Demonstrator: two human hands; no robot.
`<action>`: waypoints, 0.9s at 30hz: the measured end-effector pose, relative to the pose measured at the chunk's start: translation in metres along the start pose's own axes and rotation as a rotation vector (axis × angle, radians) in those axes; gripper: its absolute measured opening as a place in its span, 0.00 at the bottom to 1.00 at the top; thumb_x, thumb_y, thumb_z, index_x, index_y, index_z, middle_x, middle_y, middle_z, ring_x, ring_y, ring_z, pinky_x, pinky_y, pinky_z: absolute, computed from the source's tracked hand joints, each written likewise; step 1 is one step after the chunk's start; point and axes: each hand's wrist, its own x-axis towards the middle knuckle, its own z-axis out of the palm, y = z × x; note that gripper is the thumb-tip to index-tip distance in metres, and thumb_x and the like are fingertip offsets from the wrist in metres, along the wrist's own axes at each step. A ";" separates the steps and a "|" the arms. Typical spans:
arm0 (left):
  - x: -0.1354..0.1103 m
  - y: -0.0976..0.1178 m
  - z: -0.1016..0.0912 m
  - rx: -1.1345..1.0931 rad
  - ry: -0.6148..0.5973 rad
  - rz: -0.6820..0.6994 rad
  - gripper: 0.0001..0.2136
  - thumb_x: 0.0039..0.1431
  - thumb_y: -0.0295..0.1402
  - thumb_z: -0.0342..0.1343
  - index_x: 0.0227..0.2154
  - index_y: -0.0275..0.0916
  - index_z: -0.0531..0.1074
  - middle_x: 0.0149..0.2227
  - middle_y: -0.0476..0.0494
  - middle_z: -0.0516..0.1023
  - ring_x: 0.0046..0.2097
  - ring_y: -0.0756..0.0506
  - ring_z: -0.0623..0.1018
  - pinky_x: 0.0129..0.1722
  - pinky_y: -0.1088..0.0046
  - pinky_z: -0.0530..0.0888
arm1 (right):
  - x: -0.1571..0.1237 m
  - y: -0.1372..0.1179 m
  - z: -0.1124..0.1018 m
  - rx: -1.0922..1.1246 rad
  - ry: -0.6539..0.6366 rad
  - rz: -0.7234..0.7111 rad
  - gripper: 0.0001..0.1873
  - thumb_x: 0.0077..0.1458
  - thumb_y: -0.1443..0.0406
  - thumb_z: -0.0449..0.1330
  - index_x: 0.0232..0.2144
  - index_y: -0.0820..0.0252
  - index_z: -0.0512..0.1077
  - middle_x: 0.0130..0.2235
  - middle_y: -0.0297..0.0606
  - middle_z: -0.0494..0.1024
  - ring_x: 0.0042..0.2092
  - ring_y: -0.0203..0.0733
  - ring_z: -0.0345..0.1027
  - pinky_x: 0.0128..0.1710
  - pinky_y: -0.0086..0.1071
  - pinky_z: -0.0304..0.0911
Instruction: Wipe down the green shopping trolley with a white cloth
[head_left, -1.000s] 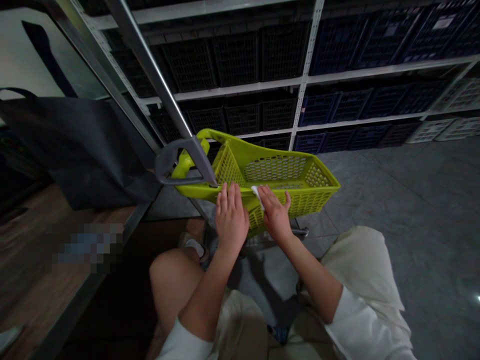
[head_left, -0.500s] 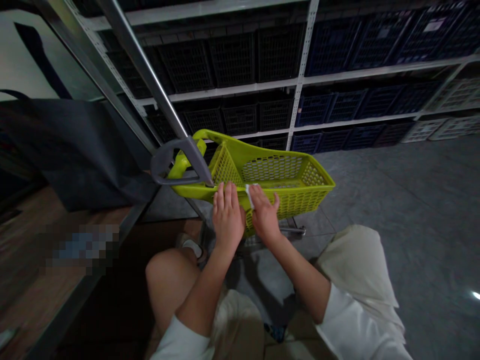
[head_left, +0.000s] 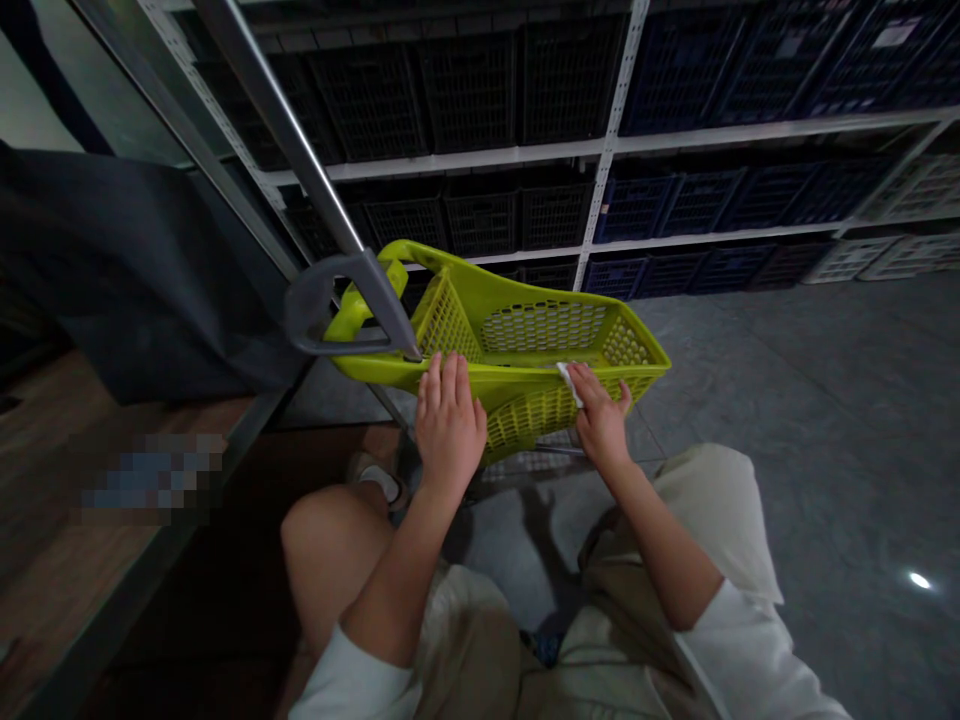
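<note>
In front of my knees stands a lime-green plastic shopping cart (head_left: 517, 385) with perforated sides, its basket end pointing right. My left hand (head_left: 450, 425) lies with outstretched fingers on the near rim, just right of the grey loop-shaped part (head_left: 379, 300) at the handle end. Farther right along the same rim is my right hand (head_left: 602, 420), pressing a small white cloth or tissue (head_left: 570, 382) against the edge. Most of that white piece is hidden under the fingers.
Behind the cart, white metal shelves (head_left: 596, 215) hold rows of dark plastic crates (head_left: 469, 95). A dark bag (head_left: 165, 280) sits at the left on a wooden surface (head_left: 45, 440). A metal pole (head_left: 289, 135) slants down to the grey part. Grey floor (head_left: 810, 390) extends at right.
My right hand has slid right along the cart's rim with the white piece, away from my left hand. The left hand stays near the handle end. The view has shifted slightly.
</note>
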 end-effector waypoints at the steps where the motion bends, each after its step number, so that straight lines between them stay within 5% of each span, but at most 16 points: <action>1: 0.000 0.000 0.000 0.000 -0.001 0.004 0.29 0.62 0.28 0.48 0.67 0.27 0.55 0.69 0.31 0.60 0.72 0.34 0.54 0.70 0.50 0.55 | 0.000 0.000 0.000 0.003 0.015 0.039 0.40 0.50 0.76 0.46 0.65 0.50 0.60 0.65 0.39 0.67 0.67 0.42 0.57 0.67 0.54 0.34; 5: 0.000 0.001 0.002 0.012 -0.003 0.015 0.29 0.62 0.27 0.48 0.67 0.26 0.55 0.69 0.30 0.59 0.72 0.34 0.53 0.70 0.50 0.55 | 0.009 -0.044 0.003 0.053 0.032 0.134 0.37 0.52 0.76 0.45 0.63 0.55 0.63 0.65 0.43 0.67 0.68 0.44 0.57 0.67 0.56 0.31; 9: 0.000 0.001 0.005 0.008 0.008 0.005 0.28 0.64 0.27 0.46 0.67 0.29 0.55 0.69 0.31 0.60 0.72 0.35 0.53 0.69 0.50 0.57 | 0.023 -0.116 0.003 0.197 -0.082 -0.045 0.34 0.54 0.76 0.46 0.63 0.57 0.63 0.65 0.44 0.68 0.68 0.43 0.56 0.68 0.52 0.34; 12: 0.000 0.000 0.005 0.014 0.021 -0.002 0.26 0.65 0.27 0.44 0.66 0.31 0.57 0.68 0.33 0.62 0.72 0.36 0.55 0.69 0.50 0.58 | 0.028 -0.138 0.001 0.246 -0.122 -0.129 0.33 0.56 0.75 0.47 0.63 0.57 0.62 0.66 0.43 0.67 0.68 0.43 0.55 0.68 0.52 0.33; 15: 0.000 0.001 0.004 0.014 0.018 0.005 0.28 0.63 0.27 0.47 0.66 0.29 0.56 0.68 0.31 0.62 0.71 0.34 0.55 0.69 0.50 0.57 | 0.023 -0.119 0.002 0.202 -0.108 -0.164 0.36 0.55 0.76 0.47 0.65 0.55 0.59 0.66 0.41 0.65 0.69 0.42 0.53 0.69 0.53 0.28; 23: 0.000 0.002 0.000 0.012 -0.017 0.004 0.29 0.63 0.28 0.48 0.67 0.26 0.55 0.69 0.31 0.59 0.72 0.35 0.54 0.70 0.51 0.55 | 0.003 -0.019 0.000 -0.049 -0.031 -0.027 0.43 0.50 0.77 0.46 0.67 0.51 0.56 0.68 0.35 0.62 0.73 0.44 0.42 0.68 0.57 0.27; 27: 0.001 0.004 0.002 0.010 -0.010 0.003 0.29 0.63 0.28 0.48 0.67 0.27 0.55 0.69 0.31 0.59 0.72 0.34 0.54 0.70 0.50 0.56 | 0.002 -0.016 0.002 -0.063 0.011 0.130 0.42 0.50 0.77 0.45 0.67 0.53 0.57 0.68 0.36 0.62 0.73 0.49 0.41 0.67 0.61 0.30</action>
